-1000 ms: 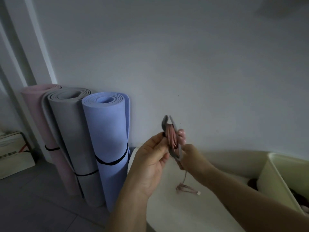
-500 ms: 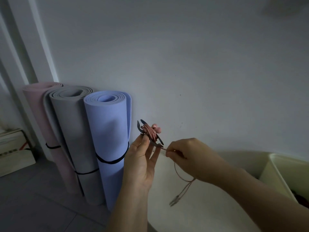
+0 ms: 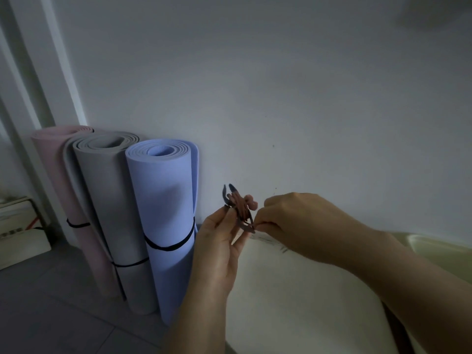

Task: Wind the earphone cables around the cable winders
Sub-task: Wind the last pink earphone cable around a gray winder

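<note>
The person holds both hands up over the far left edge of the table (image 3: 293,302), close to the wall. The left hand (image 3: 217,249) is raised palm-inward, its fingers half curled, and it grips the winder (image 3: 225,196) between thumb and fingertips. The winder is dark grey and tilted, so its two thin flanges show edge-on. The pink cable (image 3: 240,209) is wound between those flanges in a thick bundle. A pink earbud (image 3: 251,203) sticks out at the upper right of the bundle.

The right hand (image 3: 293,221) comes in from the right, knuckles up and fingers curled tight. Its thumb and forefinger pinch the cable right against the winder's lower rim, so the two hands nearly touch there. Just below that pinch there are faint blurred streaks over the table; I cannot tell what they are.

A cream bin (image 3: 439,247) sits at the table's right edge; its contents are out of sight. On the floor to the left of the table, three rolled mats stand upright against the wall: a blue mat (image 3: 163,200) nearest the table, a grey mat (image 3: 107,190) beside it and a pink mat (image 3: 55,149) behind. Each has a thin black strap around it. A pale box (image 3: 18,233) lies on the floor further left.
</note>
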Demonstrator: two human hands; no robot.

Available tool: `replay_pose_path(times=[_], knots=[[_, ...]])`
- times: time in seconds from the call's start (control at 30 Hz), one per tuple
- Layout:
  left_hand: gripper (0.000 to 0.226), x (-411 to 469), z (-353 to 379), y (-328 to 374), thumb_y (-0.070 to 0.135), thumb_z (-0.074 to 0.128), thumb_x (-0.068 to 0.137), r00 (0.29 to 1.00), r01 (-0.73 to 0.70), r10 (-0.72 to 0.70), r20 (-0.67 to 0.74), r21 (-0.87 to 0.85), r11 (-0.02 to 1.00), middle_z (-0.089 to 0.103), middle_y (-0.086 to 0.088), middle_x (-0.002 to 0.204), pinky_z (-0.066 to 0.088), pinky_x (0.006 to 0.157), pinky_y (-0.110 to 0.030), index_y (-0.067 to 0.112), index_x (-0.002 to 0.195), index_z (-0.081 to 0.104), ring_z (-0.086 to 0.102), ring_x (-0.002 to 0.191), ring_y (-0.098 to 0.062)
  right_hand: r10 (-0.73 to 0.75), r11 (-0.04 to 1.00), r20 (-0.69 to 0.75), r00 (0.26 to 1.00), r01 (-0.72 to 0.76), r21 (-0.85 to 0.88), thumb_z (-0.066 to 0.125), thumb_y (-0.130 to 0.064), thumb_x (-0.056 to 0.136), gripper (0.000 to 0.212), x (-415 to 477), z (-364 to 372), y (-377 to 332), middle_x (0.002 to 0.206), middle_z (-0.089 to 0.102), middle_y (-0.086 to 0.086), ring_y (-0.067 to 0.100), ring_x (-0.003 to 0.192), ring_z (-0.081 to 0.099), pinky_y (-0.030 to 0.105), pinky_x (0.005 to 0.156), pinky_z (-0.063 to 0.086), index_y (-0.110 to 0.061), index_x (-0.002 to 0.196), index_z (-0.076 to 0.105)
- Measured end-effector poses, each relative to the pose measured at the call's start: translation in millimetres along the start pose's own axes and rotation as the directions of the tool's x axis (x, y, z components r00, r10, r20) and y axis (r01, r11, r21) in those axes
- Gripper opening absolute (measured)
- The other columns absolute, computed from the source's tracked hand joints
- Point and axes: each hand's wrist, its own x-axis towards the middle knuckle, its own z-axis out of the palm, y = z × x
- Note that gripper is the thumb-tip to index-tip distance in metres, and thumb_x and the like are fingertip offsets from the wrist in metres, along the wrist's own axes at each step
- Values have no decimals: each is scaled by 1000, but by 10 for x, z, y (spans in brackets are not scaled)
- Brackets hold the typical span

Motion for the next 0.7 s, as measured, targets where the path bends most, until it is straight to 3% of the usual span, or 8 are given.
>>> replay_pose_path(times=[0.1,0.17,0.23,0.3,0.37,0.5,0.6,0.7], knots=[[13,-2,14,-25,2,52,95,995,-64,78,-66,189,980,74,-6,88,58,68,-23,4,99,65,72,81,-11,9,998,29,1000,-10,61,40,-30,98,23,17,-35,-47,80,48,-12,11,75,54,25,65,42,-24,93,63],[9,27,-19,-59,4,61,91,981,-121,169,-94,382,916,73,-1,82,58,74,-28,10,96,64,70,77,-13,30,995,40,999,-33,91,44,-31,96,24,29,-49,-35,82,54,-10,12,76,56,27,67,45,-23,92,65],[11,32,-43,-74,8,65,89,973,-175,229,-31,552,816,73,6,78,55,78,-28,19,91,64,69,79,-12,64,994,30,997,-67,83,48,-38,94,25,36,-103,31,78,58,-8,12,72,57,30,70,50,-23,86,66],[14,30,-61,-76,10,65,89,968,-218,247,47,649,729,72,8,81,51,70,-16,23,89,64,67,79,-6,106,992,25,994,-108,71,53,-45,90,23,33,-206,137,71,56,-11,4,66,53,26,69,51,-26,77,59],[16,37,-85,-77,9,63,90,970,-234,210,122,692,683,71,8,89,49,69,-15,25,90,64,66,84,-6,128,990,37,991,-130,62,57,-47,86,18,29,-327,241,66,50,-16,-2,61,47,17,66,46,-34,76,52],[14,13,-97,-73,12,58,94,959,-231,23,284,727,647,72,0,102,54,88,-33,18,106,64,67,100,-16,124,988,34,992,-126,84,62,-42,84,14,40,-410,428,69,53,-17,-3,59,49,13,61,41,-40,76,50],[15,-30,-80,-51,15,54,97,947,-241,-8,320,728,642,72,1,104,53,85,-33,18,109,62,68,97,-15,128,983,9,992,-128,134,61,-39,85,13,18,-382,526,68,53,-19,-13,65,50,11,56,38,-41,77,51],[14,-43,-74,-36,19,51,98,947,-220,-25,321,702,677,73,1,103,53,88,-35,19,110,60,68,99,-16,151,958,-52,987,-133,252,64,-32,85,15,-38,-314,563,64,53,-17,-16,64,49,7,60,40,-39,75,54]])
